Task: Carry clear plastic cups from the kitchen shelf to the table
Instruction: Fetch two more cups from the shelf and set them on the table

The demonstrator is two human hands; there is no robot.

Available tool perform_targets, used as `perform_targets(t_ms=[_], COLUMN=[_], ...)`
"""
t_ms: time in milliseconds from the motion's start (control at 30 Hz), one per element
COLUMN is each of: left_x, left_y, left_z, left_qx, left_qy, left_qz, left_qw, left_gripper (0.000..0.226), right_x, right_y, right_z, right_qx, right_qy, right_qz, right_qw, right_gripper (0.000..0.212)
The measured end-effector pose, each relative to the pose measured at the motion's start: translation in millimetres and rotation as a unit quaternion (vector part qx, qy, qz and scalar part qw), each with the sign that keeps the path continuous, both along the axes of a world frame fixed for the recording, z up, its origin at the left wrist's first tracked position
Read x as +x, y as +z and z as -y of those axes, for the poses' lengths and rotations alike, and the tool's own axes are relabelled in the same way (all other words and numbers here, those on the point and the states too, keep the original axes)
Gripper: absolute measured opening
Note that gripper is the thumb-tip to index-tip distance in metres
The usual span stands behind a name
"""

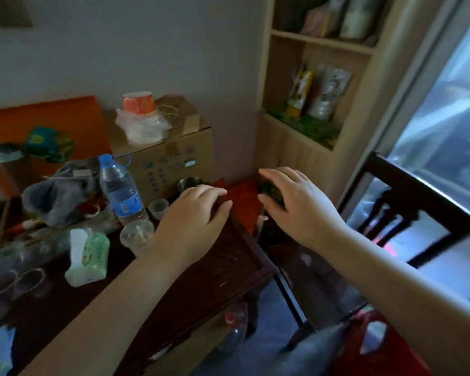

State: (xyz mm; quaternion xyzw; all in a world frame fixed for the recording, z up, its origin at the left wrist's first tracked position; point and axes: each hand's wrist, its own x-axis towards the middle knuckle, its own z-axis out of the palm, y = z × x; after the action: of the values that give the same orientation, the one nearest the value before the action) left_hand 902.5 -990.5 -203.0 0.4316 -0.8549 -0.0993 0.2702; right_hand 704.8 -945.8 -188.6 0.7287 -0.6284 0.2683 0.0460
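Clear plastic cups stand on the dark wooden table [228, 270]: a small one [158, 208] beside the water bottle, a wider one [136, 236] with something pale inside, and several more [29, 278] at the near left edge. My left hand [194, 222] hovers palm down over the table just right of the small cup, fingers apart, with nothing in it. My right hand [296, 206] is at the table's far right corner, fingers curled around a dark green object [272, 193] that the hand mostly hides. A red cloth [244, 198] lies between my hands.
A water bottle [120, 187], a green tissue pack [88, 256], a grey cloth [57, 191] and a metal cup [189, 183] crowd the table. A cardboard box [163, 156] carries a paper cup [139, 103]. A wooden shelf [310, 109] stands behind; a dark chair [407, 202] is at the right.
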Motion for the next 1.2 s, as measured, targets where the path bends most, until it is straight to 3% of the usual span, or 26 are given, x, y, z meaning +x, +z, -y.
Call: perform_targets(t_ms=[167, 400, 633, 767, 967, 1200], left_x=[-55.2, -153.8, -279.2, -349.3, -421.6, -485.9], left_y=[45.7, 85.8, 100.6, 116.0, 141.6, 173.3], left_z=[-49.9, -139.3, -291.9, -405.4, -564.2, -697.5], left_qx=[-0.070, -0.085, -0.111, -0.112, -0.144, -0.125], left_qy=[-0.114, -0.249, -0.369, -0.454, -0.565, -0.668], left_qz=[0.038, -0.008, -0.015, -0.033, -0.075, -0.106], left_qw=[0.990, 0.965, 0.923, 0.883, 0.809, 0.726], left_gripper=[0.045, 0.045, 0.051, 0.054, 0.060, 0.054], right_x=[-37.3, -105.4, -173.4, -213.0, -238.1, -246.5], right_y=[51.0, 85.7, 102.9, 116.3, 143.1, 161.6], right_z=[-92.0, -235.8, -422.0, -548.2, -721.0, -857.3], right_qx=[-0.033, -0.055, -0.048, -0.050, -0.070, -0.098], right_qy=[-0.098, -0.248, -0.378, -0.454, -0.562, -0.664], right_qz=[0.012, -0.033, -0.026, -0.038, -0.082, -0.081], right_qw=[0.995, 0.967, 0.924, 0.889, 0.820, 0.737], right_gripper=[0.058, 0.051, 0.077, 0.068, 0.074, 0.073])
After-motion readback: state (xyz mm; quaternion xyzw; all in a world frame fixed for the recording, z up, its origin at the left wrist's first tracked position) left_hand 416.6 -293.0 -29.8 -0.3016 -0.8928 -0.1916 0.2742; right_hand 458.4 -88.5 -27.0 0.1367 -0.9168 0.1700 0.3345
